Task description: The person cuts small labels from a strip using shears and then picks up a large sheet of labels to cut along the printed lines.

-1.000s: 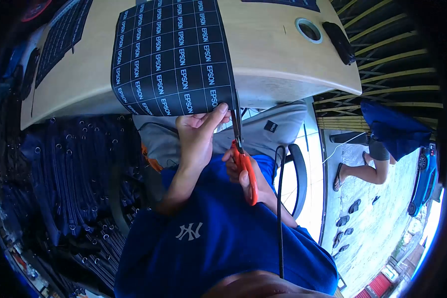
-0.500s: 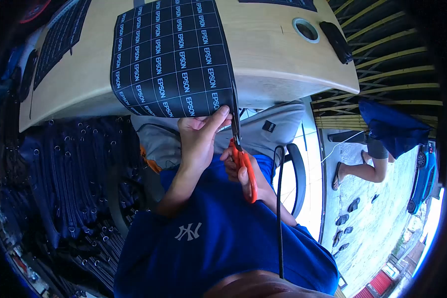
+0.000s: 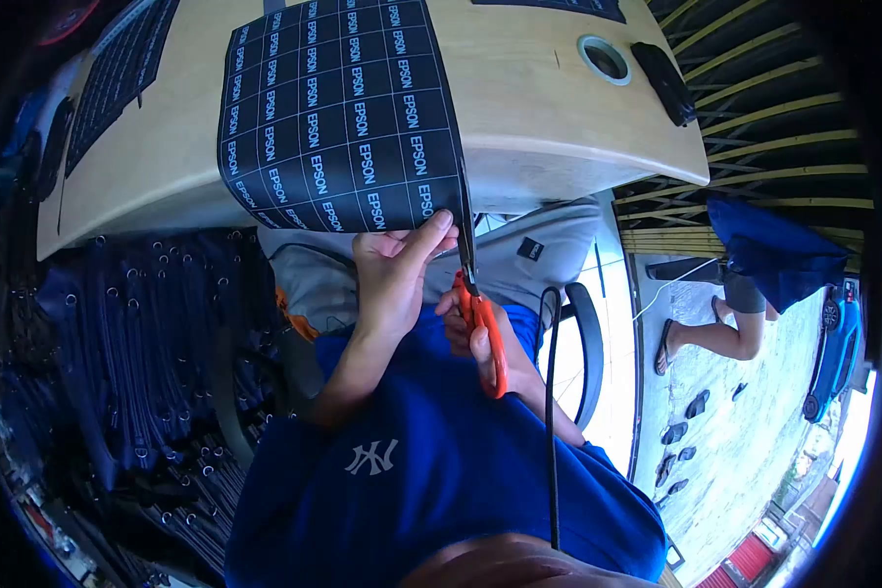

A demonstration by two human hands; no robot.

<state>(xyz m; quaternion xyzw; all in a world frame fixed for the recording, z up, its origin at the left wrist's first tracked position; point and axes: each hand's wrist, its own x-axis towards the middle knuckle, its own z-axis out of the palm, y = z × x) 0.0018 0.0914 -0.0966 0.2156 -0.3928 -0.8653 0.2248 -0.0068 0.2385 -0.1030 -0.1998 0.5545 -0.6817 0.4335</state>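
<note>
A black sheet (image 3: 338, 118) printed with rows of EPSON labels and white grid lines lies on the table and bends down over its front edge. My left hand (image 3: 397, 274) pinches the sheet's lower right corner, thumb on top. In my right hand (image 3: 475, 328) is a pair of scissors (image 3: 498, 363) with orange handles, fingers through the loops. Its dark blades point away from me, along the sheet's right edge, just right of my left thumb.
On the wooden table (image 3: 529, 108) are a roll of tape (image 3: 605, 60) and a black pouch-like item (image 3: 663, 83). More printed sheets (image 3: 122, 78) lie at the left. Dark blue straps with metal rings (image 3: 157, 333) hang below. A person's leg (image 3: 710, 338) shows at right.
Almost nothing differs. The scissors and my right hand have shifted very slightly; my left hand stays on the sheet's corner.
</note>
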